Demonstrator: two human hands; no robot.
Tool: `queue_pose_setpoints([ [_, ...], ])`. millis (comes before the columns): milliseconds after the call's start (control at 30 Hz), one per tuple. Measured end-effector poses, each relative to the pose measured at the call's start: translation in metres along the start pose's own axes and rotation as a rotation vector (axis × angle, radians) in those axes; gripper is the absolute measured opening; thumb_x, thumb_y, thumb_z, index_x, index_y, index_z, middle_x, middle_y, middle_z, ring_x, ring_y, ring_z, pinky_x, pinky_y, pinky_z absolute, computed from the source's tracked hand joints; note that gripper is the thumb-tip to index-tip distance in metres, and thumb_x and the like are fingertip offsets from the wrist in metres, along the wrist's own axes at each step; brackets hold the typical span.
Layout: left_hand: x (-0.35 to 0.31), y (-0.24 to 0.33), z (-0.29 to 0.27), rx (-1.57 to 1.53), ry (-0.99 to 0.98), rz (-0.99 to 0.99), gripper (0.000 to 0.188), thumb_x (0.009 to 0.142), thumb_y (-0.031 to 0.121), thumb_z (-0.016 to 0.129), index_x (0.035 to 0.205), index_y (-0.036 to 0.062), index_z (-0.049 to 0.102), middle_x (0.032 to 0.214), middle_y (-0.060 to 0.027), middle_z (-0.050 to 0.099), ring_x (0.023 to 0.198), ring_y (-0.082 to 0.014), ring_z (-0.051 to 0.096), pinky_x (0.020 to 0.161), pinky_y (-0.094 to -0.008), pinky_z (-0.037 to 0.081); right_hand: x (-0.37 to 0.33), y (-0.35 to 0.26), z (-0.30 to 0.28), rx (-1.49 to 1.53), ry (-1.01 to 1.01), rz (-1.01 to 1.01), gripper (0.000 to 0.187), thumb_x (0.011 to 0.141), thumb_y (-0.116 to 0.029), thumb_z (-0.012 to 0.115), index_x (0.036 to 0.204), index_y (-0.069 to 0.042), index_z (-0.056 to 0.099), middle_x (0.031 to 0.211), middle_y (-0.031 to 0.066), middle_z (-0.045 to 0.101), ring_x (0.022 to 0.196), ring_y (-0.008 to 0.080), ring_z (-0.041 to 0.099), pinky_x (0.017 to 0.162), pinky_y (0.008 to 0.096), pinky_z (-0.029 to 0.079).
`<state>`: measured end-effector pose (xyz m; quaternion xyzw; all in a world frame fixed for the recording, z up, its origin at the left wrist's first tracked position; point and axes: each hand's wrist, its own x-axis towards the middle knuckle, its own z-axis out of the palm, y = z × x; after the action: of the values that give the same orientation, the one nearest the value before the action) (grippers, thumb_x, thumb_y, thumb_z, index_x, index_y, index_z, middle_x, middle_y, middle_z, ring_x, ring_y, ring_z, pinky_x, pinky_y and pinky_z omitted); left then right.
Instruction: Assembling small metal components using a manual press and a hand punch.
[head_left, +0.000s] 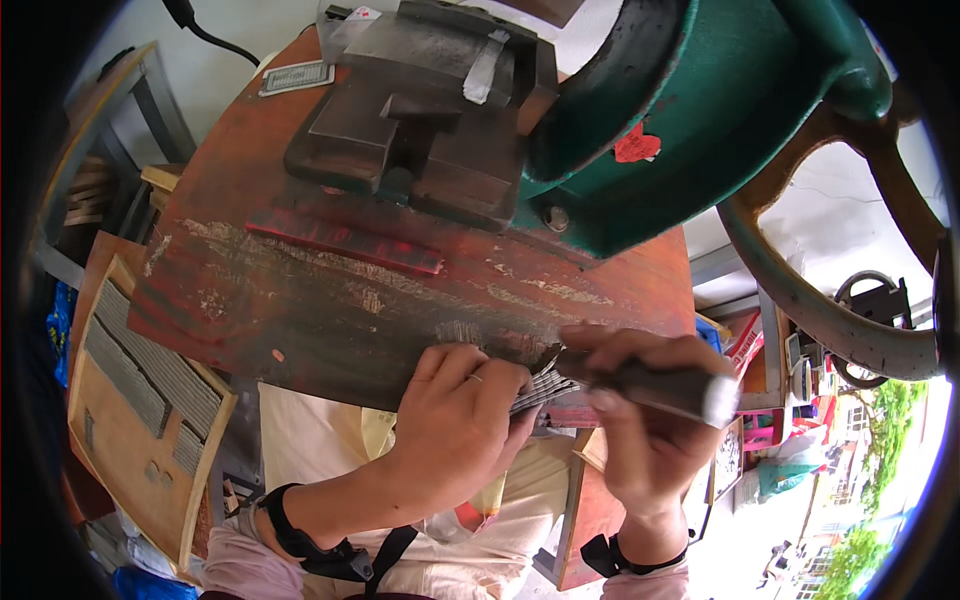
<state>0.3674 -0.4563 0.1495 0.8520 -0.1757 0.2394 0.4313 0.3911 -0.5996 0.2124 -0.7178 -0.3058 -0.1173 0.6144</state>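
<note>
My left hand is closed on a small bundle of thin grey strips, held at the front edge of the worn wooden table. A ring shows on one of its fingers. In my right hand is a hand tool with a thick dark handle and a pale rounded end, its fingers wrapped round it. The tool's other end points left, toward the upper edge of the strips. Its working tip is partly hidden, so I cannot tell its exact kind or whether it touches them.
A dark metal block fixture stands on the reddish table, beside a large green cast machine with a brown handwheel. Closer lies a red-stained bar. At left, a shallow wooden tray bears rows of grey strips.
</note>
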Motion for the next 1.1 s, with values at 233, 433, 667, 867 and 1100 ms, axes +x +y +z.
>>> queue_pose_setpoints([
  [233, 0.000, 0.000, 0.003, -0.005, 0.007, 0.048, 0.028, 0.064, 0.010, 0.071, 0.086, 0.0035, 0.053, 0.078, -0.0072, 0.053, 0.077, -0.0255, 0.052, 0.076, -0.0394, 0.039, -0.004, 0.004, 0.001, -0.152, -0.048, 0.097, 0.030, 0.079, 0.011, 0.060, 0.105, 0.005, 0.046, 0.096, 0.0216, 0.063, 0.091, 0.0273, 0.064, 0.078, 0.0340, 0.052],
  [433, -0.001, 0.001, 0.001, -0.010, 0.007, 0.037, 0.027, 0.065, 0.010, 0.069, 0.086, 0.0032, 0.053, 0.078, -0.0074, 0.052, 0.078, -0.0263, 0.051, 0.076, -0.0395, 0.039, -0.014, 0.011, -0.001, -0.405, -0.160, 0.140, 0.030, 0.079, 0.011, 0.059, 0.105, 0.004, 0.044, 0.092, 0.0210, 0.061, 0.091, 0.0304, 0.063, 0.079, 0.0371, 0.051],
  [667, 0.001, 0.000, 0.002, 0.009, 0.005, 0.046, 0.027, 0.065, 0.010, 0.070, 0.085, 0.0034, 0.053, 0.076, -0.0072, 0.052, 0.077, -0.0260, 0.051, 0.076, -0.0393, 0.039, -0.006, 0.004, 0.002, -0.143, 0.003, -0.037, 0.034, 0.080, 0.009, 0.059, 0.108, 0.004, 0.041, 0.095, 0.0223, 0.060, 0.091, 0.0285, 0.063, 0.079, 0.0356, 0.051],
  [867, -0.001, -0.001, 0.005, 0.004, 0.022, 0.031, 0.026, 0.064, 0.010, 0.070, 0.082, 0.0042, 0.054, 0.075, -0.0066, 0.052, 0.077, -0.0254, 0.052, 0.076, -0.0390, 0.039, -0.007, 0.006, 0.003, -0.016, 0.040, 0.035, 0.030, 0.081, 0.011, 0.056, 0.106, 0.003, 0.041, 0.092, 0.0207, 0.059, 0.090, 0.0283, 0.061, 0.082, 0.0361, 0.049],
  [1100, -0.002, 0.001, 0.005, 0.019, 0.014, 0.052, 0.026, 0.063, 0.010, 0.071, 0.083, 0.0040, 0.054, 0.074, -0.0063, 0.051, 0.077, -0.0252, 0.052, 0.076, -0.0391, 0.040, -0.015, 0.004, 0.005, -0.244, -0.016, 0.250, 0.031, 0.081, 0.010, 0.057, 0.107, 0.003, 0.043, 0.096, 0.0188, 0.057, 0.094, 0.0229, 0.059, 0.083, 0.0298, 0.048],
])
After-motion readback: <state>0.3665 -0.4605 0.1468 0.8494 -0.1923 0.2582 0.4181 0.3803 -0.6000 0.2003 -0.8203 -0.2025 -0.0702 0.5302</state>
